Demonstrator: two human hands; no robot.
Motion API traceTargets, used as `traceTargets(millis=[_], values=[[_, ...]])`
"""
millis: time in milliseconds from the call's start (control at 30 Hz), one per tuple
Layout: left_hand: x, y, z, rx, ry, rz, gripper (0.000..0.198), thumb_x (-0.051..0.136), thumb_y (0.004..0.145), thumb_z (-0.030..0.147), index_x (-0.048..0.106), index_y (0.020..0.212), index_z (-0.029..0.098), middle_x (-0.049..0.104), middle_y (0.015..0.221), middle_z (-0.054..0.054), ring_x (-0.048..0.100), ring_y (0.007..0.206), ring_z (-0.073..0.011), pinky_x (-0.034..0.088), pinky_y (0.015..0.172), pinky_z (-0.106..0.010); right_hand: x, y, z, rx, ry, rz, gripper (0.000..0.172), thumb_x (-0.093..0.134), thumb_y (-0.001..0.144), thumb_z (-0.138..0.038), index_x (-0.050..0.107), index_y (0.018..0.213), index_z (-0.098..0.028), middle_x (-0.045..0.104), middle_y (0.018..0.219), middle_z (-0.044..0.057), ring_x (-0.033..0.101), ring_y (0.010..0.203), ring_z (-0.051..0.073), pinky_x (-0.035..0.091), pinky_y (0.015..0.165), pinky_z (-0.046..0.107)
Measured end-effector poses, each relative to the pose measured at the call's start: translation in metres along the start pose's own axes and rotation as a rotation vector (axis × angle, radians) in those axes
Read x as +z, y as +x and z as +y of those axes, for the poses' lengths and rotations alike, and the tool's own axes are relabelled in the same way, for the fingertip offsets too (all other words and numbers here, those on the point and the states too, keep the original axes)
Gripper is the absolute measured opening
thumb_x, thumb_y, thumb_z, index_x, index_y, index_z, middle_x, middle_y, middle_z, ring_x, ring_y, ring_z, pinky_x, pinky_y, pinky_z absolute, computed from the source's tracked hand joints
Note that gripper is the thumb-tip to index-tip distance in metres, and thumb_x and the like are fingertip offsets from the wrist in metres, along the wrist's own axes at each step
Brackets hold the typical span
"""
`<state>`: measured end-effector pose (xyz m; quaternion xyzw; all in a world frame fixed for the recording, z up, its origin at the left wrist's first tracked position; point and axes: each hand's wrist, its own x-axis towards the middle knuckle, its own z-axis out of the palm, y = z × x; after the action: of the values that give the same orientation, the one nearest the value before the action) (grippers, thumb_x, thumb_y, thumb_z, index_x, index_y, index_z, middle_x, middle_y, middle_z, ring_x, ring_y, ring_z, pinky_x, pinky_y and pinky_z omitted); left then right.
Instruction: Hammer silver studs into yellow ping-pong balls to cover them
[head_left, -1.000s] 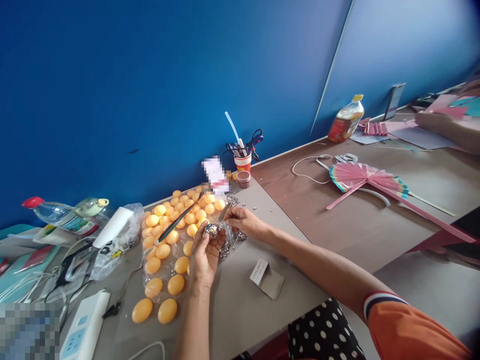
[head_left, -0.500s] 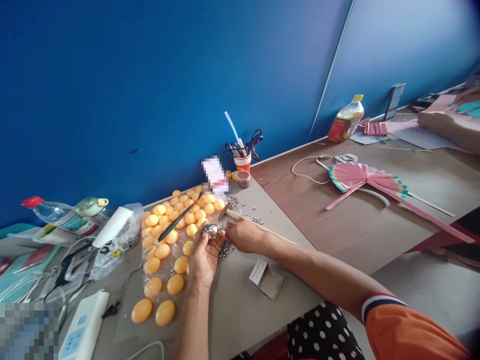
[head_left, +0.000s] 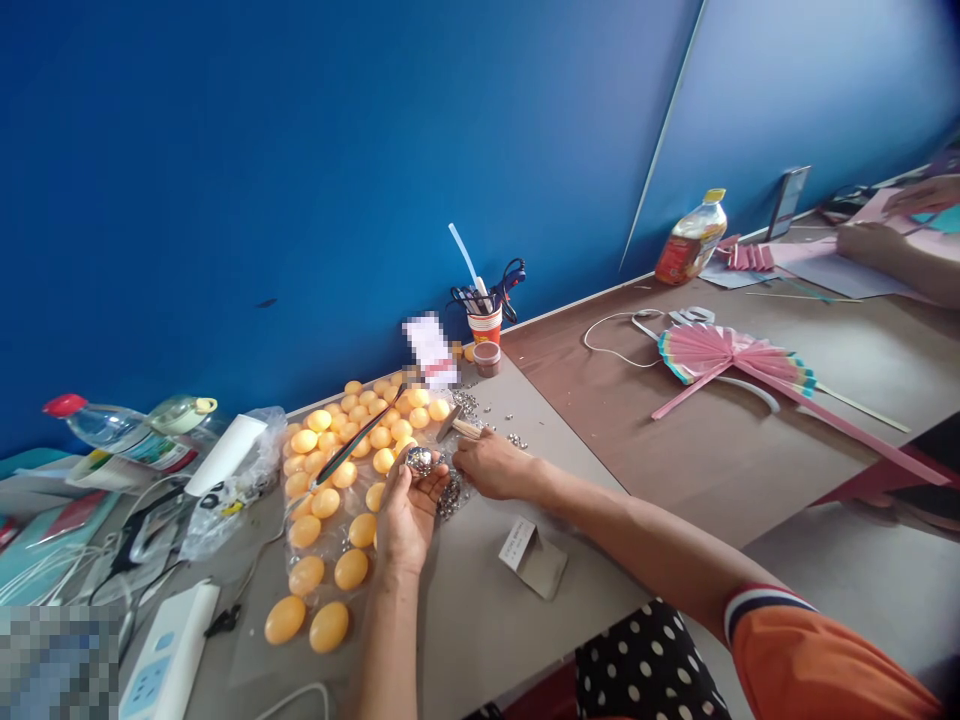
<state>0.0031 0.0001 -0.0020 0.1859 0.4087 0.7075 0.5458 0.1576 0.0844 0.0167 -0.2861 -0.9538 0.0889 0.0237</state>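
The left hand (head_left: 409, 510) cups a shiny ball (head_left: 420, 460) just above the worktop (head_left: 480, 620), and close on its right the right hand (head_left: 491, 467) curls around a little hammer (head_left: 450, 423), whose head points toward the wall.

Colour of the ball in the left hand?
The ball is shiny silver, seen in the head view.

studded ball (head_left: 420, 460): held in left hand (head_left: 409, 510), right of balls (head_left: 327, 502)
balls: spread on table (head_left: 480, 620)
cup (head_left: 486, 324): set behind balls, against wall (head_left: 300, 150)
paper fan (head_left: 731, 358): laid right of cup
power strip (head_left: 169, 660): laid front-left
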Motion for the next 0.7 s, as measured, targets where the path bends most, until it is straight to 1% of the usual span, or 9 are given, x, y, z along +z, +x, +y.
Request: traceTargets(millis=[100,167,300,367,433,533,600,633,700], values=[[0.0007,-0.0001,0.0008,-0.010,0.000,-0.002,0.043,0.073,0.081,0.036,0.067,0.119,0.019,0.078,0.092,-0.008,0.073,0.075,-0.0185,0.057,0.078,-0.033,0.0026,0.0021,0.0006,-0.011,-0.001,0.000,0.018,0.053,0.088,-0.013,0.069,0.097,-0.013,0.070,0.099,0.013,0.064,0.082,0.021,0.044,0.082,0.033],[0.0009,0.0002,0.0009,-0.008,0.000,0.000,0.042,0.074,0.080,0.037,0.068,0.116,0.018,0.078,0.091,-0.009,0.073,0.075,-0.0184,0.057,0.078,-0.032,0.0046,0.0043,0.0014,0.003,0.024,0.025,0.018,0.052,0.088,-0.012,0.069,0.095,-0.014,0.070,0.099,0.013,0.064,0.084,0.021,0.044,0.082,0.032],[-0.0005,0.0012,-0.0004,-0.016,-0.011,0.013,0.034,0.076,0.078,0.037,0.071,0.106,0.017,0.078,0.090,-0.009,0.073,0.074,-0.0180,0.057,0.076,-0.031,0.0058,0.0074,0.0032,0.071,0.108,0.133,0.020,0.050,0.090,-0.011,0.067,0.100,-0.013,0.070,0.100,0.011,0.065,0.085,0.020,0.044,0.082,0.031],[-0.0015,0.0016,-0.0013,-0.015,-0.003,0.011,0.034,0.075,0.078,0.037,0.071,0.106,0.018,0.078,0.090,-0.008,0.073,0.074,-0.0174,0.057,0.077,-0.031,0.0039,0.0074,0.0036,0.101,0.143,0.190,0.022,0.048,0.093,-0.012,0.066,0.104,-0.013,0.070,0.103,0.011,0.065,0.086,0.018,0.043,0.083,0.030],[-0.0021,0.0017,-0.0018,-0.008,0.008,0.002,0.036,0.075,0.078,0.038,0.071,0.109,0.019,0.078,0.090,-0.007,0.073,0.074,-0.0172,0.057,0.078,-0.031,0.0012,0.0065,0.0036,0.108,0.153,0.209,0.023,0.045,0.096,-0.014,0.066,0.106,-0.013,0.069,0.106,0.011,0.065,0.090,0.019,0.043,0.085,0.030],[-0.0018,0.0016,-0.0015,0.002,0.021,-0.001,0.039,0.075,0.079,0.038,0.070,0.113,0.019,0.078,0.091,-0.007,0.073,0.075,-0.0175,0.057,0.078,-0.032,-0.0007,0.0048,0.0026,0.089,0.103,0.143,0.021,0.051,0.095,-0.022,0.068,0.103,-0.013,0.068,0.108,0.013,0.064,0.095,0.021,0.044,0.087,0.033],[-0.0012,0.0015,-0.0008,0.005,0.027,0.004,0.040,0.075,0.079,0.037,0.069,0.114,0.019,0.078,0.090,-0.007,0.073,0.074,-0.0174,0.057,0.077,-0.031,0.0011,0.0042,0.0011,0.078,0.056,0.085,0.020,0.059,0.092,-0.028,0.069,0.100,-0.013,0.067,0.109,0.014,0.064,0.094,0.023,0.044,0.088,0.035],[-0.0008,0.0015,-0.0004,0.003,0.027,0.006,0.040,0.075,0.078,0.037,0.069,0.114,0.019,0.078,0.089,-0.007,0.073,0.073,-0.0172,0.057,0.077,-0.031,0.0027,0.0041,0.0001,0.070,0.038,0.067,0.020,0.060,0.091,-0.029,0.070,0.099,-0.013,0.067,0.108,0.015,0.064,0.092,0.023,0.044,0.088,0.035],[-0.0002,0.0014,0.0002,-0.001,0.023,0.005,0.039,0.076,0.077,0.036,0.069,0.112,0.019,0.078,0.088,-0.007,0.073,0.073,-0.0174,0.057,0.077,-0.031,0.0062,0.0045,-0.0024,0.048,0.014,0.058,0.017,0.059,0.091,-0.025,0.069,0.099,-0.013,0.068,0.104,0.014,0.064,0.087,0.022,0.044,0.087,0.035]])
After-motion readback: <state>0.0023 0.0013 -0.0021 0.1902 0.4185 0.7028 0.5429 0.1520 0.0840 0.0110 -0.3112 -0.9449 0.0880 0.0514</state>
